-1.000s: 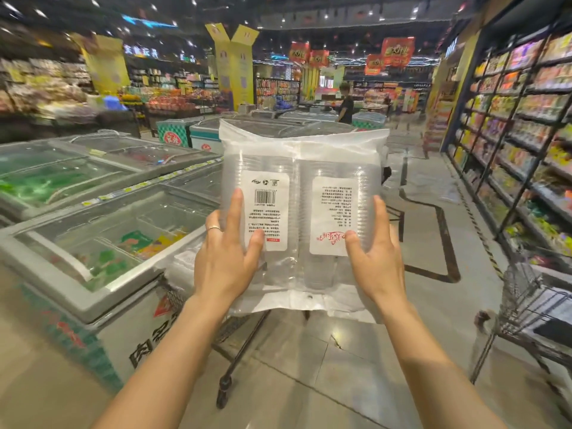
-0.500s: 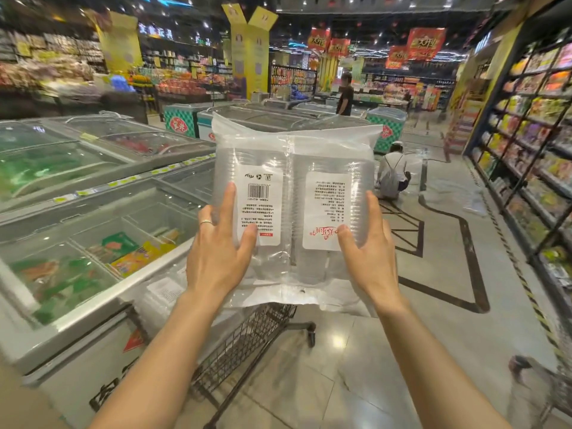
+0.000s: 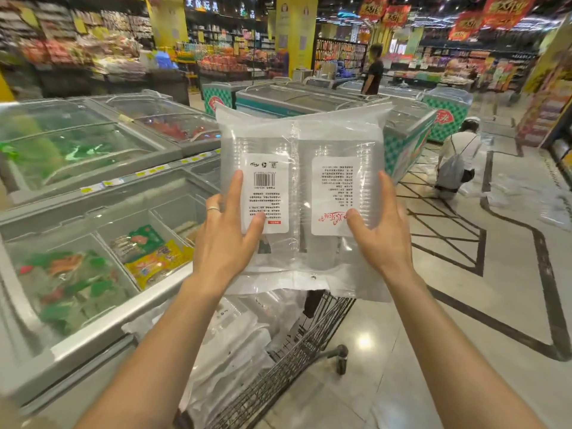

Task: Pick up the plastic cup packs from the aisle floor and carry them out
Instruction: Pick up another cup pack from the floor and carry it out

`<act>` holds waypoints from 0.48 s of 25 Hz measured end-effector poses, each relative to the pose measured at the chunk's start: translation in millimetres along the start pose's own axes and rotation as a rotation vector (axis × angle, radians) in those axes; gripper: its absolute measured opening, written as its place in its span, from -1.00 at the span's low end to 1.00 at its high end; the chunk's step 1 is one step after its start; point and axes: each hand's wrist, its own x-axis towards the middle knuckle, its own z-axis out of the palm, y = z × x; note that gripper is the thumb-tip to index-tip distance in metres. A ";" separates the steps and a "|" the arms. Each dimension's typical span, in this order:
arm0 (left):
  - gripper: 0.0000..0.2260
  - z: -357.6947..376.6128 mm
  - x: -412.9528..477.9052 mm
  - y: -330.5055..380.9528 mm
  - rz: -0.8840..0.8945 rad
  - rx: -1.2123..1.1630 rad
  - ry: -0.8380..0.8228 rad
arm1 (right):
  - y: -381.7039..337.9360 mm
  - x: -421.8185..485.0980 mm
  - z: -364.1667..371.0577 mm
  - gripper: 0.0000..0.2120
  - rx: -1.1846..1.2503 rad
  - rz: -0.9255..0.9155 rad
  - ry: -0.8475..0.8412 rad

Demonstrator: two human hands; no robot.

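the left hand [image 3: 226,239] and right hand [image 3: 383,233] are gripping the cup packs [image 3: 303,144] upright in the air, thumbs pressing the front, fingers wrapping the sides. the shopping cart [image 3: 297,360] is coming into fuller view just beneath them than a second ago, so the carrying is looking well underway, perhaps nearing a drop-in.

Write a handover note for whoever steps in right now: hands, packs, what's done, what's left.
Left hand and right hand: each grips one side of the cup packs, held up above the cart.
Other packs lie in the cart.
Done: the held packs are off the floor.
Left: carry them out. What look like loose packs lie on the floor far right, beside a crouching person.
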 end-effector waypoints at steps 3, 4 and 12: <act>-0.36 23.7 28.7 -19.9 -0.082 0.058 0.002 | 14.8 39.0 33.2 -0.24 0.030 -0.038 -0.076; -0.36 32.3 36.9 -25.5 -0.102 0.078 -0.004 | 20.7 51.0 42.8 -0.24 0.045 -0.055 -0.105; -0.29 142.9 91.5 -56.4 -0.311 0.111 0.019 | 82.1 172.4 123.2 -0.39 0.316 -0.100 -0.362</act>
